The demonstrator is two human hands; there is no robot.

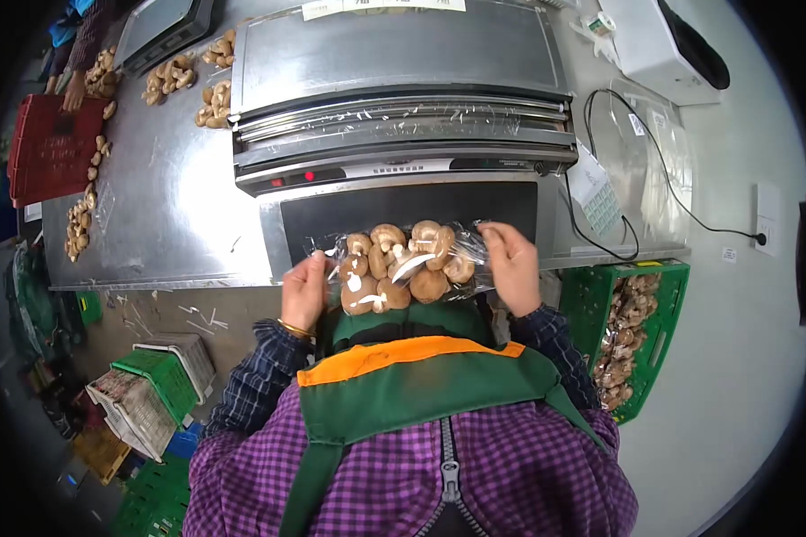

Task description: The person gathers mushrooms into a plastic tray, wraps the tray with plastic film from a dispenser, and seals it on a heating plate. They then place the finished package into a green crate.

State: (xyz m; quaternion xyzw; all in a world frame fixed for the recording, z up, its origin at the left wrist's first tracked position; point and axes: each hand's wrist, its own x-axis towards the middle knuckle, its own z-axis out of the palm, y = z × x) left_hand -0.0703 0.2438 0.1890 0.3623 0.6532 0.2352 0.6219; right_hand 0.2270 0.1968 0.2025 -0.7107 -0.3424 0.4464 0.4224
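Observation:
A clear film-wrapped pack of brown mushrooms [394, 268] is held up in front of my apron, level with the table's front edge. My left hand [305, 291] pinches the film at the pack's left end. At the opposite end, my right hand [512, 268] grips the film between thumb and fingers. Just beyond the pack lies the black plate [501, 201] of a wrapping machine [403, 67], with its rollers and a lit red light behind. The film's underside is hidden from me.
Loose mushrooms [168, 79] lie in piles on the steel table [166, 170]. Another person's hand [73, 92] touches a red crate [58, 148]. A green crate [638, 340] of packed mushrooms stands at right, below a cable [667, 179]. More crates [157, 376] sit on the floor at left.

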